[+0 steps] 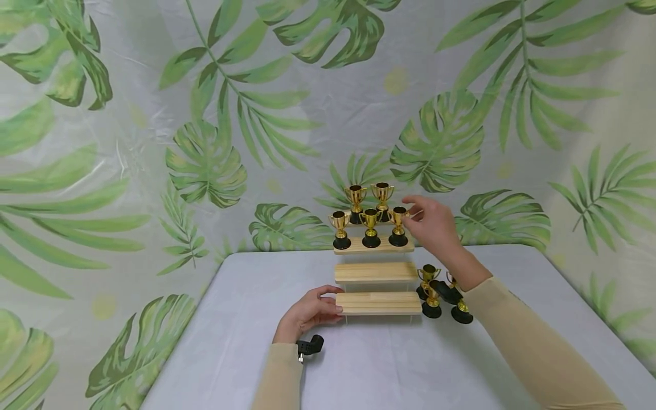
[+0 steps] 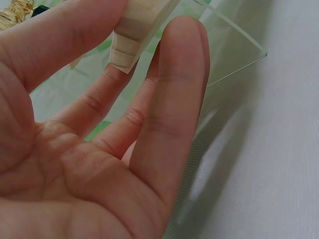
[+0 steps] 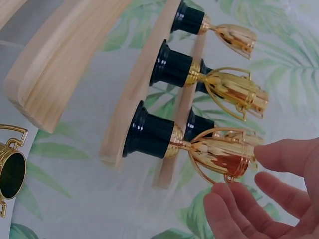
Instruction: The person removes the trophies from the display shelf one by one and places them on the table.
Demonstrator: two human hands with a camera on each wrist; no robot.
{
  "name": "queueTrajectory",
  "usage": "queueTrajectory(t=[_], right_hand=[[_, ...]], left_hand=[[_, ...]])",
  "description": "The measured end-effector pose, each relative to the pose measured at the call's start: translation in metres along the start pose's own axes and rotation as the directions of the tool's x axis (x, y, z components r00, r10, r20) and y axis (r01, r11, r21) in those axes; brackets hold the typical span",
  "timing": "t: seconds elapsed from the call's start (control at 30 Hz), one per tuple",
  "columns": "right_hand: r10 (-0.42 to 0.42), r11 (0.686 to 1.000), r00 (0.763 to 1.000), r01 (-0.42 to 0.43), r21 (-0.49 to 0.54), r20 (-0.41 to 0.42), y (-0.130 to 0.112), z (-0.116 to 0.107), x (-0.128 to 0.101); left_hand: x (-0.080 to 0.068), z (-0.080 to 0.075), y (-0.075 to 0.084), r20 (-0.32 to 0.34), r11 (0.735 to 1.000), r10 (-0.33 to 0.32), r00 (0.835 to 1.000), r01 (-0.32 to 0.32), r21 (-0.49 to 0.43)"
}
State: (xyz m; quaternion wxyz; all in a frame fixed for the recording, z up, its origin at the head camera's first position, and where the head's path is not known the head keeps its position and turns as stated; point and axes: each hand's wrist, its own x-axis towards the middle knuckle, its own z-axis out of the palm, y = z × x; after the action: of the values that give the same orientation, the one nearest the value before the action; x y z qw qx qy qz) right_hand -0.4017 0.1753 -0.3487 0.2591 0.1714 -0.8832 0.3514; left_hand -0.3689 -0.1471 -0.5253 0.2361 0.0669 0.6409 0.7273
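Observation:
A stepped wooden stand has clear plastic side panels. My left hand grips the left end of its lowest step, thumb on top and fingers curled under the end. Small gold trophies with black bases stand on the two upper steps. My right hand hovers at the rightmost trophy of the three on the third step. Its fingers are spread around the cup without closing on it. Two more trophies stand on the top step behind.
Several loose trophies stand and lie on the white table right of the stand, under my right forearm. The middle step is bare. A leaf-print cloth hangs behind. A black wrist mount sits at my left wrist.

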Motion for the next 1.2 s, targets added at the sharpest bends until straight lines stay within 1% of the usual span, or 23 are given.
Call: queueTrajectory(t=[0.33,0.5,0.73,0.97,1.2], right_hand=[[0.029,0.999,0.999,-0.030,-0.014,-0.026,0.004,0.001,-0.002],[0.044,0.999,0.999,-0.043,-0.025,0.005,0.005,0.003,-0.001],[0.059,0.998,0.997,-0.059,-0.002,0.048,0.005,0.009,0.004],[0.062,0.998,0.997,-0.063,0.013,0.055,0.007,0.017,0.003],[0.053,0.998,0.998,-0.055,0.031,0.040,0.008,0.022,0.003]], left_hand=[[0.000,-0.001,0.000,-0.002,1.000,-0.007,1.000,0.007,-0.009],[0.000,-0.002,0.000,-0.005,1.000,-0.011,1.000,0.011,-0.014],[0.000,-0.001,0.001,-0.004,1.000,-0.008,1.000,0.008,-0.025],[0.001,-0.001,0.000,0.007,1.000,-0.002,1.000,0.003,-0.022],[0.001,-0.002,0.001,0.010,1.000,0.000,1.000,0.001,-0.022]])
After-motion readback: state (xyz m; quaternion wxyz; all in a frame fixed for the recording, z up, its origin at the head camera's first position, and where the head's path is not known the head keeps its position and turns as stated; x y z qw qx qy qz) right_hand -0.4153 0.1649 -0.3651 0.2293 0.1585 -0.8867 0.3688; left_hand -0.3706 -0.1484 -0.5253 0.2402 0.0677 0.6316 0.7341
